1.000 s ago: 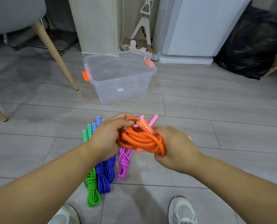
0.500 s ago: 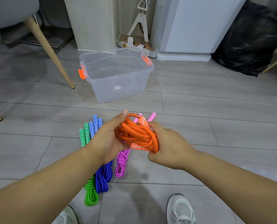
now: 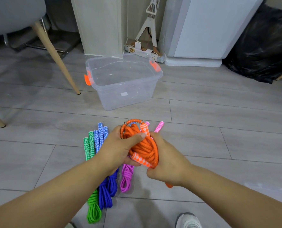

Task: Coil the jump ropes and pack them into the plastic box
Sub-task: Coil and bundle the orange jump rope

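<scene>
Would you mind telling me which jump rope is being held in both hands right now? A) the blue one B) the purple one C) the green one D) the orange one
D: the left hand and right hand clasp the orange jump rope; the others lie on the floor.

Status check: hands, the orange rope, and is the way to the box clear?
Left hand and right hand both clamped on orange rope, bundled. Box ahead, open, nothing in it. Green, blue, pink ropes on floor below hands; path clear.
</scene>
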Demonstrator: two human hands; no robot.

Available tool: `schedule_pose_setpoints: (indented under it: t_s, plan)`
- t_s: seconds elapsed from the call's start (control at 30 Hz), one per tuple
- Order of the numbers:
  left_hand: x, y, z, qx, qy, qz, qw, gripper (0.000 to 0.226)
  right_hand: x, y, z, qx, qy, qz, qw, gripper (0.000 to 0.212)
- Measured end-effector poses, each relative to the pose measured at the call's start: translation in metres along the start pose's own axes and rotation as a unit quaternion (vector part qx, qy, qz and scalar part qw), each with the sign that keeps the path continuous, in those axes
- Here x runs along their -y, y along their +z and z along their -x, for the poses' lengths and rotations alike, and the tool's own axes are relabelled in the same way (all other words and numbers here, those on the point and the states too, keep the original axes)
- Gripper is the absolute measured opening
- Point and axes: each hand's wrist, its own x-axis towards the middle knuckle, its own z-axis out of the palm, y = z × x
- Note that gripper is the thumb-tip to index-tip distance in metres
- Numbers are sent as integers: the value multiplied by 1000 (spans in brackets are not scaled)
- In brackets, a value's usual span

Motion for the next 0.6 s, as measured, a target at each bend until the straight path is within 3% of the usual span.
schedule_pose_setpoints:
  t_s: [0.1, 0.17, 0.27, 0.4, 0.6]
  plan:
    - [-2, -3, -13, -8, -9, -11, 1000, 33, -7, 4, -15, 19, -5, 16, 1000, 108]
    - [-3, -6, -25, -13, -16, -18, 1000, 31, -12, 8, -28, 13, -6, 49, 999, 117]
    - [-4, -11, -49, -14, -26, -23, 999, 23, -23, 10, -53, -4, -13, 26, 1000, 109]
    - [-7, -18, -87, -12, -34, -24, 999, 11, -41, 13, -94, 13, -5, 28, 1000, 117]
    - [-15, -36, -144, 30, -64, -118, 990, 30, -72, -4, -148, 30, -14, 202, 979, 111]
